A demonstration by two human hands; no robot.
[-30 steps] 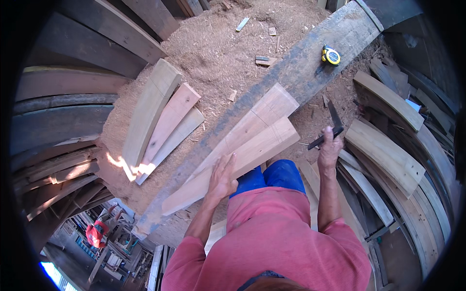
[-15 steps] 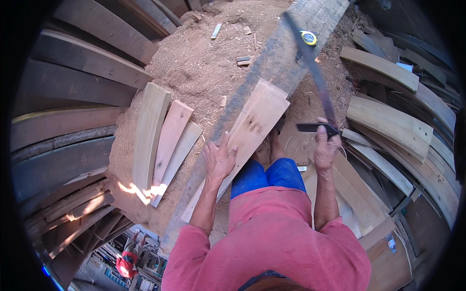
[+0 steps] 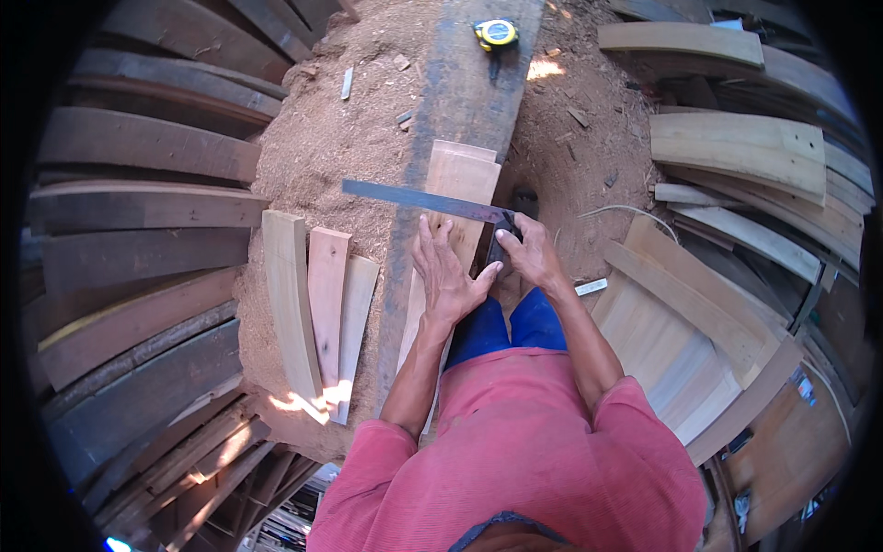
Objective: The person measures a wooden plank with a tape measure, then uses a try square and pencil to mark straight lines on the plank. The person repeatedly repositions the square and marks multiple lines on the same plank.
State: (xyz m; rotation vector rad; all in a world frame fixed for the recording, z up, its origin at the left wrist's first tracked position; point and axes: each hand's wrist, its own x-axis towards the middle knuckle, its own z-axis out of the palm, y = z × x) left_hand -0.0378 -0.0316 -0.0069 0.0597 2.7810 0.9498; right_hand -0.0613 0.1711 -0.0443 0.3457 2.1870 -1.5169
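Observation:
A pale wooden board lies lengthwise on a long, worn plank, and the end of another pale piece shows just past its far end. My left hand rests on the board with its fingers spread. In my closed right hand is the dark handle of a try square, at the board's right edge. The square's metal blade reaches leftward across the board and out past its left edge, beyond my left fingertips.
A yellow and black tape measure sits farther up the plank. Three cut boards lie on sawdust at the left. Stacked timber lines the left side, with more boards and a wooden panel at the right.
My right hand has brought the try square down and left, from raised beside the board to across it. My left hand has shifted slightly right. The view has turned.

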